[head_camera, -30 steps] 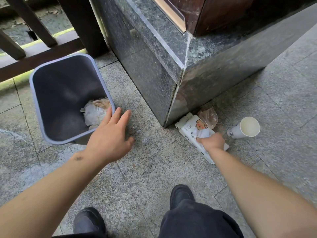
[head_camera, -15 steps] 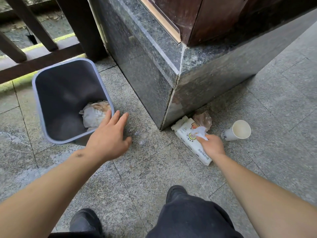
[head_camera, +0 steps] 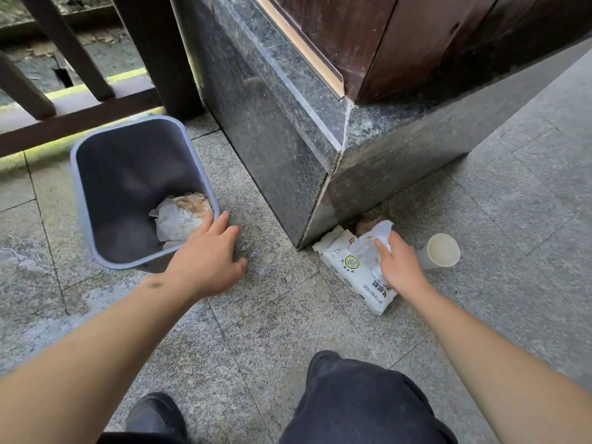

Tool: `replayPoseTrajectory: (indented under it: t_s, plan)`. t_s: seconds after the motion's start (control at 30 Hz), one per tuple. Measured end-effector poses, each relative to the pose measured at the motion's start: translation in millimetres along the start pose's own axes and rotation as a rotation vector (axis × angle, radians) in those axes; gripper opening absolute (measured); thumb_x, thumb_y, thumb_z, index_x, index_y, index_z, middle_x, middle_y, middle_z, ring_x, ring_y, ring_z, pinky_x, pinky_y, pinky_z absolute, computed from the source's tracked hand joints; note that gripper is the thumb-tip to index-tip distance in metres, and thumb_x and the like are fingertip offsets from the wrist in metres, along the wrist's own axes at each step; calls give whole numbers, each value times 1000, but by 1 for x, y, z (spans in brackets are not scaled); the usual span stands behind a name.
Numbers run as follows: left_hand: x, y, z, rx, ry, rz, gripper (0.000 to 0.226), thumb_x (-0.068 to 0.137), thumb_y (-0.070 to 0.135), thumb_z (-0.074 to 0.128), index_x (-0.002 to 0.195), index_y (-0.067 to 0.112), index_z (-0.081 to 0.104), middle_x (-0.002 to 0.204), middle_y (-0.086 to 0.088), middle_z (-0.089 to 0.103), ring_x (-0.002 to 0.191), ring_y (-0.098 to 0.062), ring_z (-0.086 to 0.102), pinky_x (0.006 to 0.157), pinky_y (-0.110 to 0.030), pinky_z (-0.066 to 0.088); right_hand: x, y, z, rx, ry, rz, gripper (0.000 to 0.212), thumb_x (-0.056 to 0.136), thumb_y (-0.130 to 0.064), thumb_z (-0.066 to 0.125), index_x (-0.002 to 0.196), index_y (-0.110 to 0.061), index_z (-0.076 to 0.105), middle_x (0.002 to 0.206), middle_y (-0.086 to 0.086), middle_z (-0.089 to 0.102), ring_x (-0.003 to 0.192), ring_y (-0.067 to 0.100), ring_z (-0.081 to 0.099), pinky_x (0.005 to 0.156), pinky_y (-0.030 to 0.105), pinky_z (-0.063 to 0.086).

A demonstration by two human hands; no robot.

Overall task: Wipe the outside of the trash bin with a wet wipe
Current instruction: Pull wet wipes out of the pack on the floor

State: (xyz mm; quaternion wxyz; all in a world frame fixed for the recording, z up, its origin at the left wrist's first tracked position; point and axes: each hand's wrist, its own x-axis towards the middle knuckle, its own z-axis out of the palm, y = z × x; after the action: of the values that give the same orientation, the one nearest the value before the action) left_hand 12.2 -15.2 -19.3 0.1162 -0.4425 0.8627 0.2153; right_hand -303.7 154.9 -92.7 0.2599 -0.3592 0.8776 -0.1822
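Since the earlier frame, a wet wipe has been drawn further out of the wipe pack by the right hand, which is pinched on it. The trash bin (crumpled paper inside) stands upright on the floor; the left hand, fingers spread and empty, is held at its near rim.

The only lettering I can make out is on the white wet wipe pack lying on the floor: "YING" in grey capitals along its near edge, upside down from here, followed by larger dark characters too partly covered to read. A round green logo sits mid-pack, its mark too small to read.
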Motion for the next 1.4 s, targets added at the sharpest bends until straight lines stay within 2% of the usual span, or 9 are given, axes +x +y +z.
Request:
replayPoseTrajectory:
  t_s: [0.1, 0.2, 0.33, 0.47, 0.6, 0.77, 0.97, 1.23, 1.4]
  plan:
    - [0, -4, 1, -8, -14, 12, 63, 92, 44, 53, 147, 17, 37, 166, -1, 3, 150, -22, -9, 116, -44, 19, 1, -5, -10, -91, -26, -25, 19, 105, -32, 36, 109, -20, 50, 98, 11, 64, 91, 35, 62, 79, 47, 52]
    - [1, -7, 2, -2, -16, 25, 64, 92, 45, 53, 147, 17, 38, 166, -1, 4, 150, -23, -9, 117, -44, 19, 5, -9, -17, -116, -44, -10, 30, 105, -26, 34, 123, -25, 59, 110, 10, 68, 101, 33, 62, 82, 40, 50]
    - [2, -7, 4, -6, -22, 25, 61, 91, 45, 54, 145, 18, 41, 166, -2, 4, 150, -24, -8, 117, -45, 19, 2, -28, -11, -123, -250, 2, 28, 106, -24, 39, 110, -21, 67, 89, 1, 66, 79, 25, 62, 58, 29, 43]
    - [3, -5, 2, -12, -31, 18, 59, 92, 45, 53, 144, 19, 43, 166, -4, 4, 151, -25, -7, 117, -46, 19, 0, -50, -16, 63, -270, 19, 33, 105, -27, 41, 112, -10, 69, 106, 10, 71, 100, 27, 64, 72, 30, 44]
    - [2, -7, 1, -9, -37, 19, 59, 92, 45, 53, 144, 19, 44, 166, -4, 5, 151, -26, -6, 117, -45, 19, -5, -51, -28, 78, -289, 36, 35, 106, -33, 38, 106, -14, 68, 79, 1, 62, 78, 17, 57, 67, 29, 37]
    - [3, -7, 2, -3, -36, 26, 56, 92, 45, 53, 141, 20, 46, 166, -4, 6, 151, -26, -5, 117, -45, 20, -3, -44, -41, 113, -173, 34, 38, 106, -27, 40, 100, -1, 68, 96, 21, 71, 88, 31, 64, 68, 32, 37]
    - [6, -8, 4, -13, -39, 19, 55, 92, 47, 54, 141, 22, 47, 166, -3, 7, 151, -25, -5, 116, -45, 20, -3, -42, -41, 11, -89, -42, 30, 105, -22, 37, 97, -20, 65, 97, 5, 67, 92, 25, 59, 70, 34, 37]
    - [6, -11, 7, -25, -30, 11, 53, 90, 47, 55, 138, 24, 51, 165, -2, 10, 151, -23, -6, 116, -45, 19, 1, -46, -58, 39, -38, -15, 34, 100, -16, 39, 110, -25, 70, 106, 4, 70, 99, 26, 61, 80, 35, 46]
    - [8, -11, 8, -21, -19, 15, 52, 91, 46, 54, 138, 24, 50, 165, -3, 10, 151, -24, -6, 117, -44, 18, 0, -46, -63, 12, -50, -18, 28, 101, -16, 40, 98, -23, 68, 99, 4, 70, 97, 26, 62, 77, 33, 45]
